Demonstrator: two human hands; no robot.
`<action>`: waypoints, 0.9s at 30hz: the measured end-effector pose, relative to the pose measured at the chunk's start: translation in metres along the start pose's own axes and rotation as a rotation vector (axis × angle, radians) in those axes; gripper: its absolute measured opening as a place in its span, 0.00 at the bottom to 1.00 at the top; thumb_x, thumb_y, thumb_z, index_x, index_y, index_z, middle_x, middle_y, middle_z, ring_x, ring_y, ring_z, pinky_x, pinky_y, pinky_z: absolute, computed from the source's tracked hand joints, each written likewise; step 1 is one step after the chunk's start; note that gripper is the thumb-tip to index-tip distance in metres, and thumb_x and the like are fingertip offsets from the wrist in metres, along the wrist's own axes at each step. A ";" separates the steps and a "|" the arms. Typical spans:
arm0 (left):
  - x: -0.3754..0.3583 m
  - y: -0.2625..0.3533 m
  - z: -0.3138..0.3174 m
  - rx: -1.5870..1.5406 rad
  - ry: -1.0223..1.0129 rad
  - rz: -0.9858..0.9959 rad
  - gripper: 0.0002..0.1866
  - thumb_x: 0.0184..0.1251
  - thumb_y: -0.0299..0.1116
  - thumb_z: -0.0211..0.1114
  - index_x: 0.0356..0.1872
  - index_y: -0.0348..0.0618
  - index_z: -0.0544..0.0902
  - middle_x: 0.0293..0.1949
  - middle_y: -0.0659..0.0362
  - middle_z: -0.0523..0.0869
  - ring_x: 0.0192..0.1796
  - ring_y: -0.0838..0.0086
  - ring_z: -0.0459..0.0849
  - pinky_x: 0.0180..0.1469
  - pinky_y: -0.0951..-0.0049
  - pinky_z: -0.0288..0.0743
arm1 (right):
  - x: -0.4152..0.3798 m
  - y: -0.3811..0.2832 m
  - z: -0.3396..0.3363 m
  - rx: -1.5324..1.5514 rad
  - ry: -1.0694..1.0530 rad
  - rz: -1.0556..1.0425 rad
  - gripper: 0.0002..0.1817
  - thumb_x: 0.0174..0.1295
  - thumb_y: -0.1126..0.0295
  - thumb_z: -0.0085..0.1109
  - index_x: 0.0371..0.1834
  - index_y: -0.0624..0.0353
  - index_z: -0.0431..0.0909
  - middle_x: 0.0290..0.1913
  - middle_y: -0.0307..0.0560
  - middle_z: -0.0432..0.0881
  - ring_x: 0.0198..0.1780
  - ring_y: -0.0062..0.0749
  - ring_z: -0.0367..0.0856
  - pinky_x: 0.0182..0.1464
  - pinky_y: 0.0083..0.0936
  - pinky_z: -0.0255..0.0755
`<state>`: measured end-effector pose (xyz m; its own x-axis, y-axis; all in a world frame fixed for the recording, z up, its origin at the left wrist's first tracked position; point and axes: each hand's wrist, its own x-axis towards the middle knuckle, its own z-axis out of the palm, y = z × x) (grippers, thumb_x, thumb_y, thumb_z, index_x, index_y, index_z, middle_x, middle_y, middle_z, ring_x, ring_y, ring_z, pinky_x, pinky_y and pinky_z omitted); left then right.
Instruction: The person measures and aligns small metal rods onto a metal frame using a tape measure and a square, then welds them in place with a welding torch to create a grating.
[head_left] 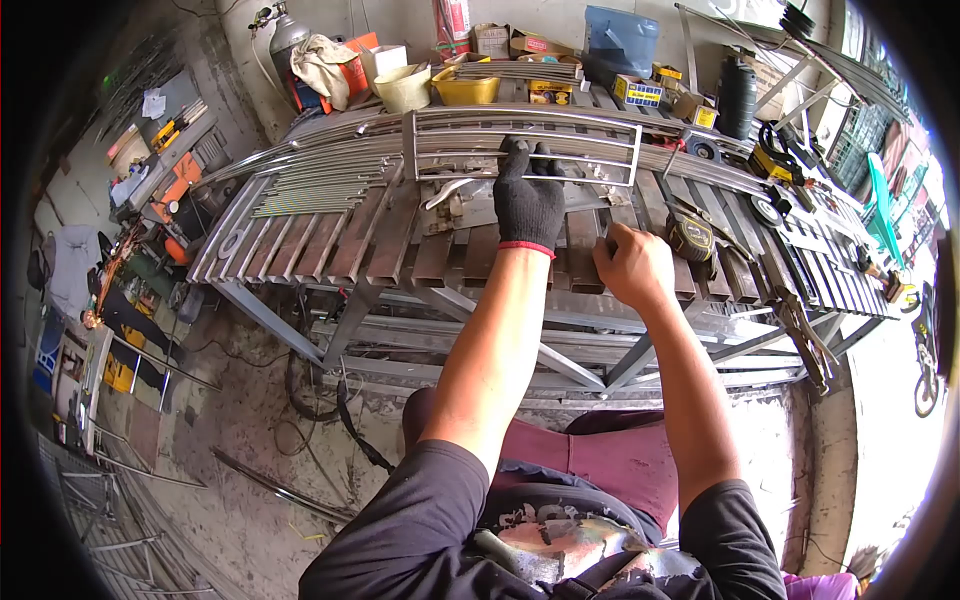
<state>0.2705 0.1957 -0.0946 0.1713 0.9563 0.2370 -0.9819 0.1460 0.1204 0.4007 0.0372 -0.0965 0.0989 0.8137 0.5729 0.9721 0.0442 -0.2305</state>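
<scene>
Dark sleeve (405, 515) foremost; metal frame (636, 155) against gloved left hand (529, 200), beyond wrist.

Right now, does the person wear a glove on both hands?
No, the left hand has a dark glove, but the right hand on the other side shows bare skin.

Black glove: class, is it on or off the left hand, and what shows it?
On. Dark fabric covers the left hand down to a red cuff at the wrist; the right hand is bare.
</scene>
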 end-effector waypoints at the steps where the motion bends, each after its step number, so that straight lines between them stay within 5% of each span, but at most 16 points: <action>1: 0.000 0.000 0.000 -0.002 0.001 0.001 0.07 0.80 0.36 0.72 0.54 0.56 0.87 0.49 0.65 0.87 0.56 0.67 0.85 0.54 0.58 0.82 | 0.000 0.000 0.000 -0.001 -0.003 0.001 0.16 0.69 0.58 0.65 0.32 0.60 0.83 0.30 0.62 0.89 0.37 0.62 0.91 0.44 0.52 0.84; 6: 0.007 0.001 -0.012 0.017 -0.128 -0.024 0.07 0.83 0.34 0.70 0.56 0.51 0.85 0.49 0.59 0.87 0.54 0.67 0.86 0.53 0.59 0.84 | -0.001 -0.002 -0.002 0.007 0.010 0.004 0.16 0.69 0.56 0.65 0.32 0.59 0.85 0.30 0.62 0.89 0.37 0.62 0.91 0.45 0.53 0.85; 8: 0.020 -0.008 -0.029 0.369 -0.211 0.199 0.08 0.85 0.23 0.64 0.58 0.38 0.83 0.51 0.58 0.88 0.50 0.71 0.88 0.51 0.66 0.88 | 0.000 -0.006 -0.006 -0.008 -0.043 0.071 0.16 0.68 0.55 0.64 0.35 0.59 0.87 0.35 0.63 0.91 0.41 0.62 0.92 0.49 0.55 0.85; 10: -0.014 -0.003 0.004 1.048 -0.234 0.422 0.08 0.91 0.35 0.59 0.53 0.44 0.83 0.49 0.61 0.88 0.51 0.74 0.86 0.51 0.69 0.84 | 0.000 0.000 -0.005 0.016 -0.061 0.067 0.16 0.69 0.55 0.62 0.36 0.58 0.87 0.37 0.63 0.91 0.43 0.63 0.92 0.51 0.54 0.85; 11: -0.004 -0.002 0.001 0.214 -0.185 0.083 0.06 0.90 0.34 0.61 0.52 0.46 0.84 0.47 0.62 0.90 0.52 0.72 0.88 0.54 0.64 0.84 | -0.001 0.000 -0.005 0.016 -0.064 0.079 0.17 0.69 0.56 0.61 0.35 0.59 0.86 0.36 0.63 0.91 0.44 0.62 0.92 0.52 0.54 0.85; 13: 0.008 0.011 -0.009 -0.094 -0.185 -0.155 0.09 0.88 0.42 0.63 0.53 0.51 0.87 0.54 0.62 0.93 0.59 0.66 0.90 0.63 0.46 0.79 | -0.002 0.002 -0.005 0.019 -0.035 0.039 0.15 0.69 0.58 0.60 0.34 0.59 0.86 0.36 0.62 0.92 0.40 0.62 0.92 0.49 0.54 0.86; 18: -0.007 0.020 0.026 -0.020 -0.212 -0.015 0.22 0.82 0.59 0.67 0.58 0.55 0.89 0.55 0.64 0.95 0.59 0.67 0.91 0.62 0.49 0.78 | -0.016 0.016 0.014 0.106 0.212 -0.172 0.11 0.65 0.61 0.66 0.30 0.56 0.82 0.30 0.53 0.88 0.33 0.55 0.90 0.41 0.48 0.85; 21: 0.001 0.043 0.025 -0.097 -0.391 -0.209 0.25 0.81 0.63 0.66 0.60 0.56 0.89 0.51 0.65 0.96 0.51 0.70 0.91 0.62 0.51 0.78 | -0.055 0.010 -0.004 0.081 0.356 -0.563 0.11 0.58 0.65 0.74 0.28 0.49 0.78 0.26 0.39 0.78 0.26 0.36 0.84 0.32 0.34 0.74; 23: 0.010 0.058 0.023 -0.023 -0.499 -0.313 0.32 0.82 0.60 0.65 0.69 0.43 0.84 0.44 0.64 0.92 0.42 0.75 0.86 0.52 0.65 0.79 | -0.084 0.003 -0.020 0.067 0.449 -0.728 0.13 0.56 0.67 0.75 0.27 0.48 0.75 0.25 0.35 0.72 0.24 0.30 0.78 0.31 0.31 0.68; 25: -0.029 0.065 0.053 0.107 -0.254 -0.361 0.40 0.82 0.62 0.64 0.76 0.33 0.77 0.44 0.60 0.92 0.35 0.78 0.84 0.48 0.68 0.78 | -0.099 -0.003 -0.051 0.163 0.530 -0.774 0.21 0.55 0.78 0.73 0.21 0.49 0.65 0.21 0.34 0.65 0.19 0.29 0.66 0.25 0.31 0.59; 26: -0.034 0.066 0.052 0.127 -0.319 -0.408 0.44 0.84 0.63 0.62 0.77 0.25 0.73 0.43 0.58 0.91 0.25 0.81 0.78 0.42 0.71 0.77 | -0.105 0.002 -0.065 0.159 0.549 -0.721 0.21 0.55 0.79 0.73 0.21 0.50 0.65 0.21 0.35 0.65 0.19 0.29 0.66 0.25 0.30 0.58; 27: -0.059 0.060 0.073 0.118 -0.255 -0.436 0.44 0.85 0.64 0.60 0.78 0.28 0.73 0.39 0.61 0.89 0.21 0.83 0.71 0.38 0.72 0.75 | -0.111 0.010 -0.079 0.154 0.570 -0.667 0.21 0.54 0.80 0.73 0.21 0.50 0.65 0.21 0.35 0.65 0.19 0.30 0.65 0.25 0.30 0.57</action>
<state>0.2076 0.1291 -0.0311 0.5912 0.7186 0.3663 -0.8016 0.4733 0.3652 0.4158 -0.0990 -0.1003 -0.3466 0.1800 0.9206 0.8298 0.5164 0.2115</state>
